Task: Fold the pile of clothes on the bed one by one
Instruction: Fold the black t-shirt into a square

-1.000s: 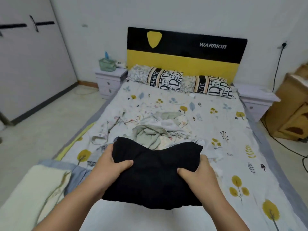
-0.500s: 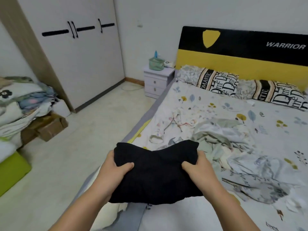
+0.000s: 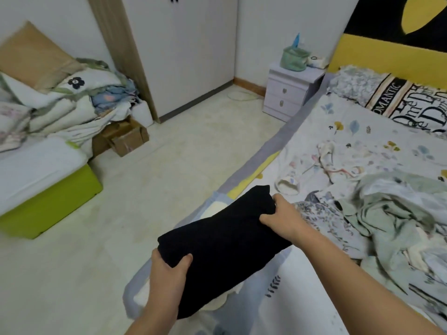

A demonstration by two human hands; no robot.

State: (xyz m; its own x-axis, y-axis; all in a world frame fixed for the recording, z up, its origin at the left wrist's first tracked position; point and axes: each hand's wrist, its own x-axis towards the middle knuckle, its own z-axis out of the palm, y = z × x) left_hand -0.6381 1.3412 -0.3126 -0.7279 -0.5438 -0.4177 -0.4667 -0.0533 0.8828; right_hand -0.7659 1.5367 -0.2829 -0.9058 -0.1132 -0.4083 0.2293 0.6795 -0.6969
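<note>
The black garment (image 3: 225, 240) hides both hands' fingers; the pillow (image 3: 399, 100) is apparently cut off.

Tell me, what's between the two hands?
In the head view, the folded black garment spans the gap; the left hand grips its near end and the right hand its far end.

"ROMANTIC" is printed in black capitals along a cream band of the black-and-cream lettered pillow (image 3: 401, 102); large ornate letters, only partly legible, are printed beside it.
</note>
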